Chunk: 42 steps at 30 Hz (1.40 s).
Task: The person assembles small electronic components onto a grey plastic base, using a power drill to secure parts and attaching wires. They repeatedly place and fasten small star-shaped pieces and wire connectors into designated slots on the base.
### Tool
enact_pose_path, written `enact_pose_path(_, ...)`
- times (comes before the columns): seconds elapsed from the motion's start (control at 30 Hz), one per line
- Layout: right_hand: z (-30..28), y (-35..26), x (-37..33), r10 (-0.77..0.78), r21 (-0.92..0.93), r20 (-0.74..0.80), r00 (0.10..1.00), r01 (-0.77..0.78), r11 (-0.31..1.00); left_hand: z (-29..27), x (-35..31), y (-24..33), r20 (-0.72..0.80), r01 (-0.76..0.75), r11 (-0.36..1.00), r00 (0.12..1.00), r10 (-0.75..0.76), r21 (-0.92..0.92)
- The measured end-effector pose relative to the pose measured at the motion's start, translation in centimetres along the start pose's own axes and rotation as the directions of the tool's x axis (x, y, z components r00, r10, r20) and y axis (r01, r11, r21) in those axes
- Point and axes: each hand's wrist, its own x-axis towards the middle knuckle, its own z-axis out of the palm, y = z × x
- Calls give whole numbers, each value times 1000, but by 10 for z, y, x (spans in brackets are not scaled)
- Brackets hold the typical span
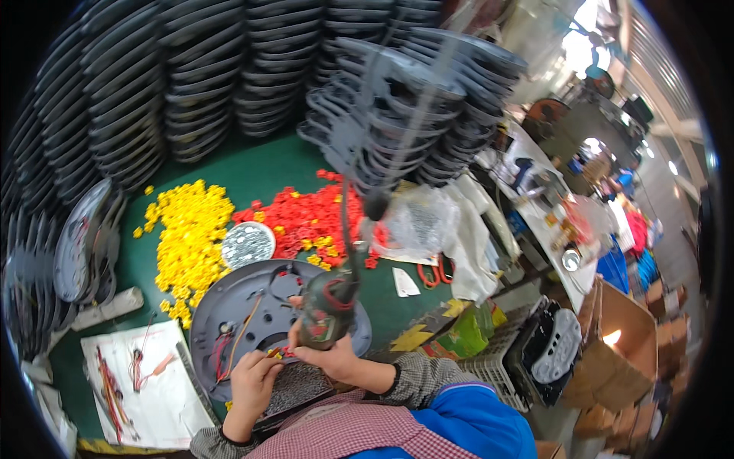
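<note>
My right hand (pixel 332 359) is wrapped round a dark green electric screwdriver (pixel 325 314), which stands upright over a grey round plastic housing (pixel 264 314). My left hand (pixel 256 379) is closed in a pinch at the housing's near edge, with a small yellow piece (pixel 274 353) showing at its fingertips. Thin wires (pixel 243 336) lie inside the housing. Just in front of me, partly under my forearms, sits a tray of small grey metal parts (pixel 298 389). The screwdriver's tip is hidden behind my right hand.
Yellow plastic pieces (pixel 191 237) and red ones (pixel 306 218) lie heaped beyond the housing, beside a round dish of screws (pixel 248 245). Stacked grey housings (pixel 199 76) line the back. Red-handled scissors (pixel 436 274) lie right; wires rest on white paper (pixel 168 382) at left.
</note>
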Motion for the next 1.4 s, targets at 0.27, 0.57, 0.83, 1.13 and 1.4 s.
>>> enact_pose_path(0.27,0,8,0,-83,34,36,996,82,996,-7,-3,0,12,-1,1000,1000,1,-3)
enact_pose_path(0.57,2,-1,-1,-4,-38,4,1000,5,999,-8,3,5,15,-21,1000,1000,21,0)
enact_pose_path(0.83,7,-1,-9,18,-16,-99,995,-20,1000,8,0,3,-39,9,1000,999,-10,-12)
enact_pose_path(1.13,9,-2,-9,-71,-115,-132,989,56,992,7,-4,-10,-39,-25,999,999,24,-34)
enact_pose_path(1.4,13,4,-9,14,-33,-46,999,-16,999,4,-2,-1,-41,-11,999,999,10,-44)
